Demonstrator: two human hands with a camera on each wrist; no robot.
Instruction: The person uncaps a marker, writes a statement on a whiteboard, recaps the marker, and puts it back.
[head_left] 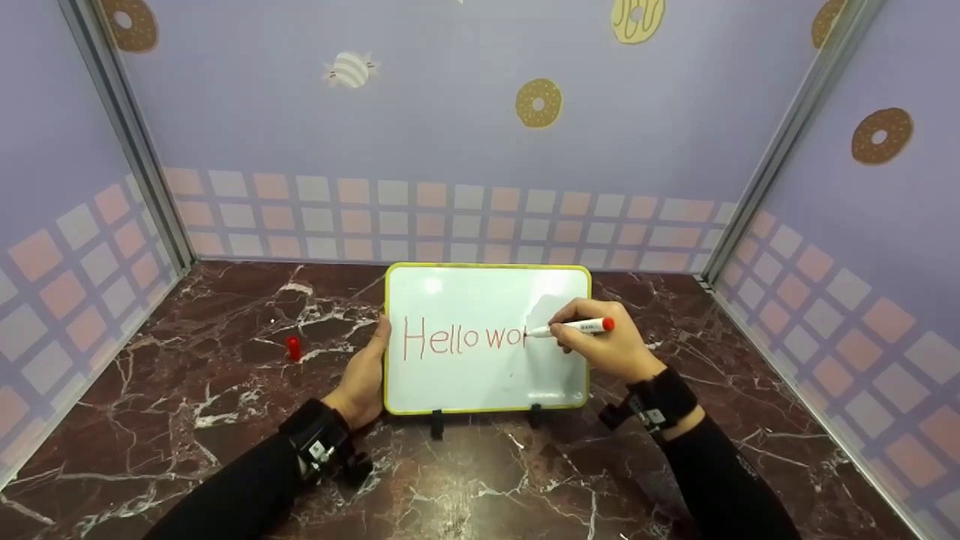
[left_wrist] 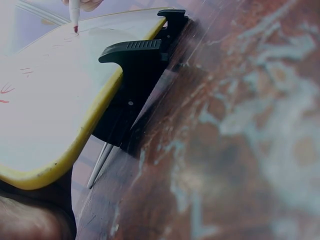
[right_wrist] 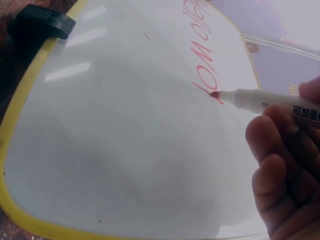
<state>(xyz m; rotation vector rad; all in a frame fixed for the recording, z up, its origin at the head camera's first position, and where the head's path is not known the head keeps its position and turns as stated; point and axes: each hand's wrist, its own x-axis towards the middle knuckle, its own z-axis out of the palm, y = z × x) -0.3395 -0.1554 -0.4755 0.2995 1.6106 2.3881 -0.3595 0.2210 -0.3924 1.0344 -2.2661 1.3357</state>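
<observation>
A small whiteboard (head_left: 465, 386) with a yellow rim leans upright on a black stand (left_wrist: 132, 65) whose hooks catch its lower edge. Red writing (head_left: 454, 339) on it reads "Hello wo" with a further stroke under the pen. My left hand (head_left: 361, 382) holds the board's left edge, thumb along the rim and its other fingers hidden behind. Between thumb and fingers, my right hand (head_left: 607, 341) pinches a white whiteboard marker (head_left: 589, 325) with a red end. In the right wrist view the red marker tip (right_wrist: 215, 95) meets the board at that last stroke.
A red marker cap (head_left: 293, 348) stands on the dark marbled table (head_left: 247, 435), left of the board. Patterned purple panels (head_left: 450, 135) with metal corner posts (head_left: 787, 142) close in the back and both sides.
</observation>
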